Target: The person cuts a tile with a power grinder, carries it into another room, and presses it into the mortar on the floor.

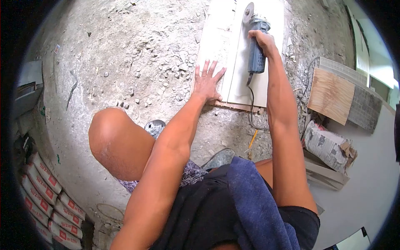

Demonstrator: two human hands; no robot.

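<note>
My right hand point(263, 41) is wrapped round the blue-grey body of an angle grinder point(257, 60), whose round disc point(248, 13) points away from me at the top. The grinder is over a long pale board point(243, 91) on the ground, and its black cord runs back toward me. Spread flat, my left hand point(207, 84) rests on the left part of the board near its close end, fingers apart and holding nothing. A lengthwise line divides the board between my two hands.
Rubble point(162, 75) litters the rough floor. A yellow pencil-like stick point(253, 138) lies below the board. To the right are a wooden panel point(331, 92) and a torn bag point(327, 143). Stacked bags point(43, 179) stand at the lower left.
</note>
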